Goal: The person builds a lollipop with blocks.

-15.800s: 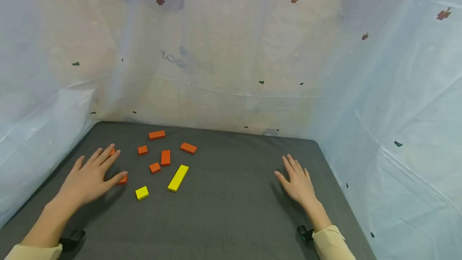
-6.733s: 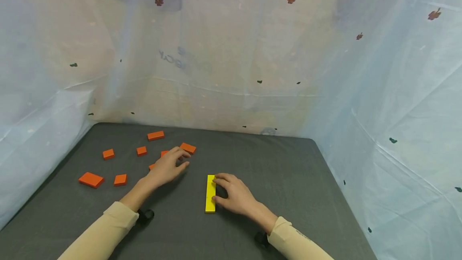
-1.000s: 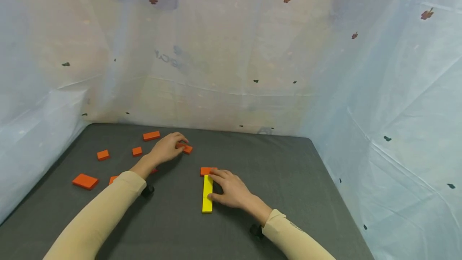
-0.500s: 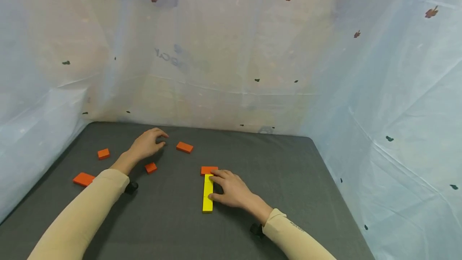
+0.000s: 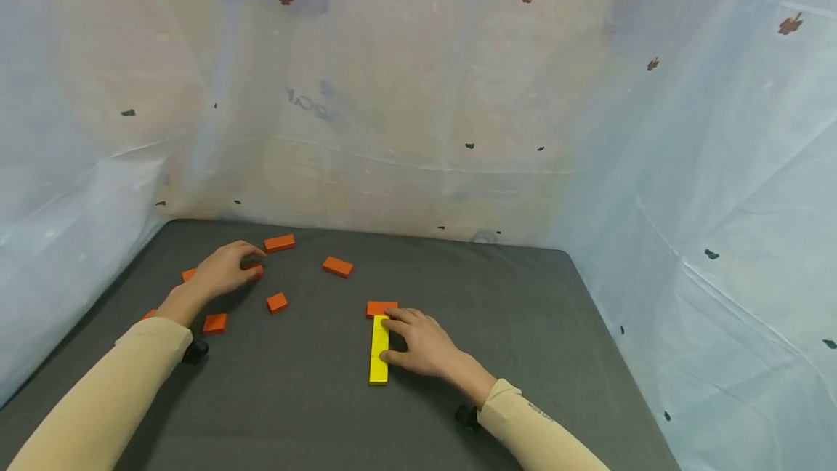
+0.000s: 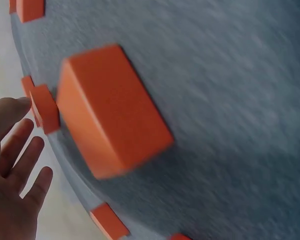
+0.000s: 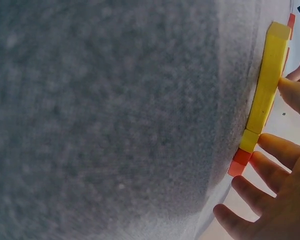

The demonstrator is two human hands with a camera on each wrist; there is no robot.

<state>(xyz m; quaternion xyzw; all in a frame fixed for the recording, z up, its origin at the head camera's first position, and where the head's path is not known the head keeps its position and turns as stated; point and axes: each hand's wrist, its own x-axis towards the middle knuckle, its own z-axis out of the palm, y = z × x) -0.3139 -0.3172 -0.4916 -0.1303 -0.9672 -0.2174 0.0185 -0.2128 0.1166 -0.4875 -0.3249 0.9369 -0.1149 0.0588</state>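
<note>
My left hand [image 5: 222, 269] reaches over a small orange block [image 5: 256, 272] at the left of the table, fingers loosely extended. In the left wrist view, the thumb [image 6: 10, 111] is at the edge of an orange block [image 6: 46, 109], the other fingers spread apart. My right hand [image 5: 421, 342] lies beside a long yellow block [image 5: 378, 362], fingertips touching its right side. The right wrist view shows a short yellow block [image 7: 249, 140] end to end with the long one, and orange [image 7: 240, 162] beyond it. That orange block [image 5: 382, 309] lies crosswise at the far end.
Loose orange blocks lie about: one near the back edge [image 5: 280, 243], one right of it [image 5: 338, 267], a small one [image 5: 277, 302], and another by the left wrist [image 5: 215, 323]. Two more are partly hidden by the left arm. A whitish plastic sheet [image 5: 392, 93] surrounds the dark table [image 5: 314, 413].
My left hand has moved left, from the orange block at back centre past the back block to a small one. Earlier, the yellow blocks were joined and an orange block was set across their end.
</note>
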